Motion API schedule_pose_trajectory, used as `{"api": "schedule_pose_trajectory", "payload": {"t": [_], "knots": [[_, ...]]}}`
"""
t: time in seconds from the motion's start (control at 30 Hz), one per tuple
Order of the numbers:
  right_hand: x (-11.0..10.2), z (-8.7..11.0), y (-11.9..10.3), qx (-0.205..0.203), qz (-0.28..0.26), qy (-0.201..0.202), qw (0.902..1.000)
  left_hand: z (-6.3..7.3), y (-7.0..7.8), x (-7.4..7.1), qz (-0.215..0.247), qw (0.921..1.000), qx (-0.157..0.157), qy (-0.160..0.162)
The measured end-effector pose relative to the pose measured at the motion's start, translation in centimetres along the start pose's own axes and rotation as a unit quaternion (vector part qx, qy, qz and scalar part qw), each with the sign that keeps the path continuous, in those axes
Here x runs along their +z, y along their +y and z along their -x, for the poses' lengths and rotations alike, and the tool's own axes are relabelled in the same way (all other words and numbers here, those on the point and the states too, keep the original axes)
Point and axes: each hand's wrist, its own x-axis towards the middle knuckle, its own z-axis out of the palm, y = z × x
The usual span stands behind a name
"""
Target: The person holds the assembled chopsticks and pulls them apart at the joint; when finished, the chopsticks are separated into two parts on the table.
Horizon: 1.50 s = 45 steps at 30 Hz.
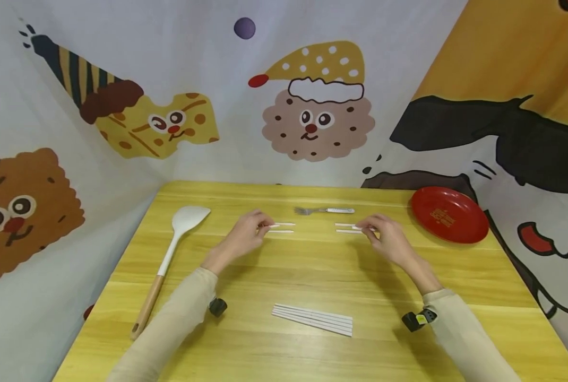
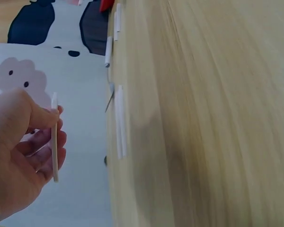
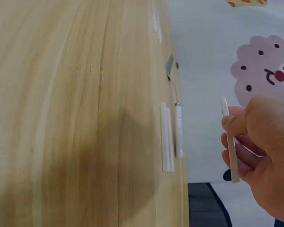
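Note:
Between thumb and fingers my left hand (image 1: 246, 234) pinches a short white stick (image 2: 55, 146), held up above the table. My right hand (image 1: 390, 240) likewise pinches a second white stick (image 3: 232, 158). Under the left fingertips two white sticks (image 2: 119, 123) lie side by side on the wood. Another two sticks (image 3: 166, 137) lie by the right hand, in line with the left pair across a gap. Just behind that gap is a fork (image 1: 336, 210) with a pale handle. Closer to me, several white sticks (image 1: 312, 319) lie together in a flat row.
A white spatula (image 1: 184, 223) with a wooden handle lies along the left side of the yellow wooden table (image 1: 284, 270). At the back right is a red plate (image 1: 470, 215) with gold markings. A cartoon-printed cloth (image 1: 226, 170) hangs right behind the table's far edge.

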Motion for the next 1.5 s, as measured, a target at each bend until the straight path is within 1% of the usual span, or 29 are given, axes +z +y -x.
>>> {"api": "schedule_pose_trajectory", "payload": {"t": [0.13,0.3,0.47,0.53,0.67,0.87,1.03,1.27,1.5], "knots": [[0.9,-0.8,0.2,0.004,0.000,-0.015,0.9999,-1.1,-0.1,1.2,-0.005,0.9998,0.000,-0.018],[2.1,-1.1,0.5,0.023,-0.012,-0.041,0.9988,-2.1,0.1,2.6,-0.005,0.9992,-0.005,-0.040],[3.3,-0.9,1.1,0.042,-0.036,-0.074,0.9958,-2.5,0.1,3.7,-0.020,0.9975,-0.007,-0.067],[3.7,-0.7,1.4,0.046,-0.042,-0.081,0.9947,-2.5,0.0,4.1,-0.024,0.9964,-0.008,-0.081],[4.4,-0.3,1.7,0.052,-0.047,-0.087,0.9937,-2.6,-0.4,4.7,-0.024,0.9950,-0.007,-0.096],[5.2,-0.1,2.1,0.051,-0.041,-0.090,0.9937,-2.5,-0.7,5.4,-0.020,0.9949,-0.011,-0.098],[5.4,0.1,2.2,0.062,-0.037,-0.100,0.9923,-2.5,-0.8,5.8,-0.024,0.9948,-0.007,-0.099],[5.5,0.3,2.1,0.064,-0.038,-0.099,0.9922,-2.6,-1.0,6.0,-0.022,0.9949,-0.011,-0.097],[5.5,0.3,2.1,0.070,-0.050,-0.105,0.9907,-2.6,-1.0,6.0,-0.017,0.9956,-0.018,-0.091]]}}
